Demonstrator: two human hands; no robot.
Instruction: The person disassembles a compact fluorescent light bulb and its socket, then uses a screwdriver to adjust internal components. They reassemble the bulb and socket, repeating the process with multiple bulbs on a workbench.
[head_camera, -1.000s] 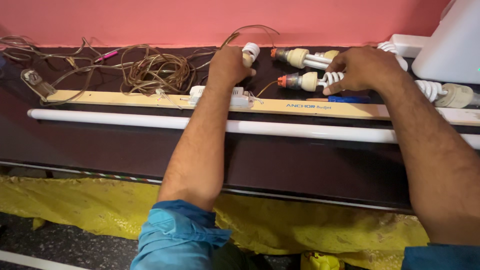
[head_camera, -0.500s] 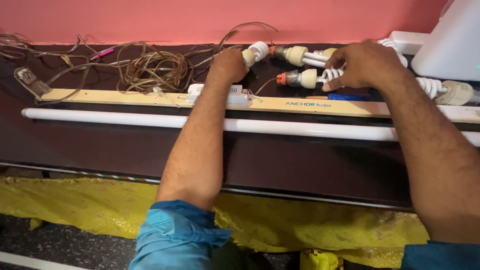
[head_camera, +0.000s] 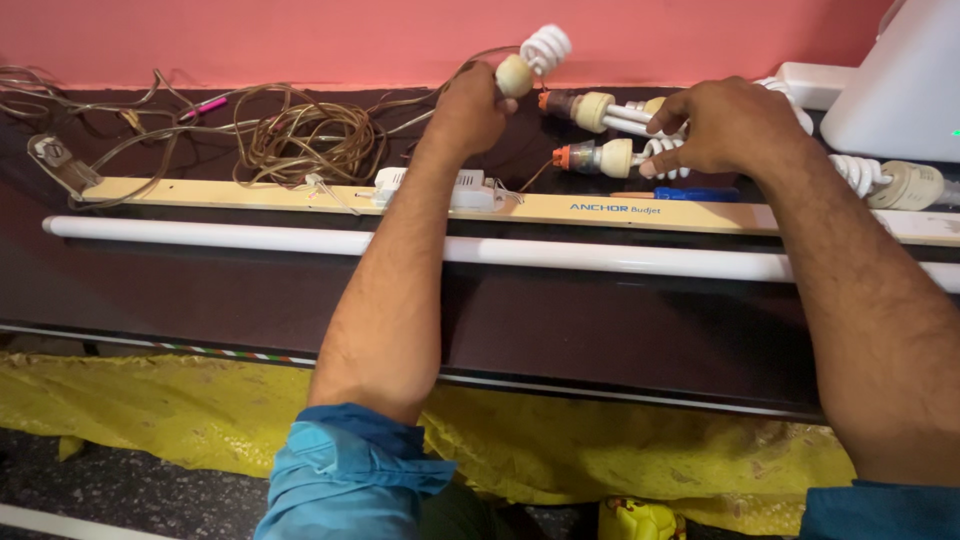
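Now the left hand (head_camera: 470, 105) lifts a spiral bulb (head_camera: 533, 60), grip clamped on its base; the right hand (head_camera: 722, 125) pinches another bulb (head_camera: 610, 157) on the surface (head_camera: 600, 320); next probably needs steady lifting.

left hand (head_camera: 470, 105) gripping spiral bulb (head_camera: 535, 55) — right hand (head_camera: 725, 125) on bulbs (head_camera: 610, 158)

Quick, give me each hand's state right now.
Left hand: closed, holding a spiral bulb up.
Right hand: fingers curled on a lying spiral bulb.

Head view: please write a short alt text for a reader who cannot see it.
The left hand lifts a spiral bulb above a dark table, while the right hand rests on other spiral bulbs. A long white tube lamp lies in front.
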